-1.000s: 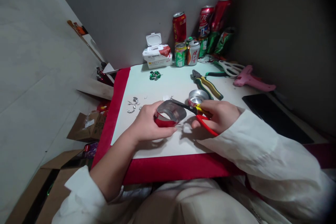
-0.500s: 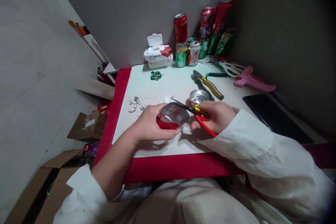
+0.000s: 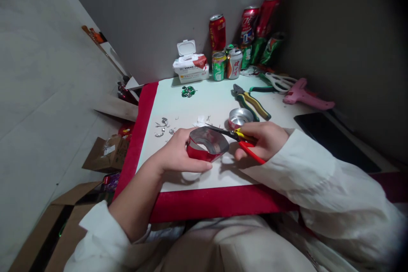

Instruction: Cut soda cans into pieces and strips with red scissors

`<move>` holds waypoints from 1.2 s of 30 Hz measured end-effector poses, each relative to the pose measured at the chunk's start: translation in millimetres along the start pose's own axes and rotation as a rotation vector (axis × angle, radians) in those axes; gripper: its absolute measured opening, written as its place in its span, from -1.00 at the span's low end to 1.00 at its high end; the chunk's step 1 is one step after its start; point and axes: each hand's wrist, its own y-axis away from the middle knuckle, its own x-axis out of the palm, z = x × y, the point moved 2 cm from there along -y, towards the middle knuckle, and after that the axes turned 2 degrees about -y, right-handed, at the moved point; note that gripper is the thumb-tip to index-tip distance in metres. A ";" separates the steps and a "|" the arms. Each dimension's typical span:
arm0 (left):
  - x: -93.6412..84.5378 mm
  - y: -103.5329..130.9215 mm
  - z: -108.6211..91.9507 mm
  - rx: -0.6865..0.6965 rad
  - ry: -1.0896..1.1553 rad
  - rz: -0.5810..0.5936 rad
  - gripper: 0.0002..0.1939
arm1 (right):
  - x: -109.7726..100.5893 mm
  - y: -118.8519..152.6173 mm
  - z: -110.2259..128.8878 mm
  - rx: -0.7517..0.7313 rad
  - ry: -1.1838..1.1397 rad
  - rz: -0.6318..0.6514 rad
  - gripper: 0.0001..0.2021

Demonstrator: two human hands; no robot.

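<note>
Gripping red can strip (image 3: 205, 146), left hand (image 3: 178, 153); right hand (image 3: 266, 138) clenching scissors (image 3: 237, 138)

can strip (image 3: 206, 144): red outside, silver inside, curled into an open ring, held just above tabletop | scissors (image 3: 237, 138): red-yellow handles, dark blades at strip's rim

My left hand (image 3: 178, 153) curls shut, thumb low, forearm bare. My right hand (image 3: 266, 140) is clenched, fingers folded under, its sleeve reaching the wrist.
</note>
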 end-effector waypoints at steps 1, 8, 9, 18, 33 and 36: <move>0.0 0.2 0.3 0.002 0.012 0.010 -0.57 | -1.0 -0.1 0.9 -0.016 -0.007 0.035 -0.44; 1.1 -0.2 0.8 -0.009 0.035 0.048 -0.56 | -6.6 -0.7 8.3 -0.017 0.010 0.078 -0.53; 1.3 -0.2 0.6 -0.011 0.025 0.051 -0.55 | -6.3 -0.8 8.9 -0.017 0.011 0.080 -0.54; 1.0 0.0 -1.3 -0.032 0.057 0.068 -0.56 | -4.9 -0.6 9.2 -0.052 -0.020 0.038 -0.51; -8.5 1.7 6.5 -0.073 0.313 0.232 -0.49 | -4.1 -1.7 8.6 -0.040 -0.098 0.039 -0.47; -15.3 2.6 8.5 -0.034 0.314 0.103 -0.22 | -3.2 -2.1 12.0 0.009 -0.138 -0.044 -0.43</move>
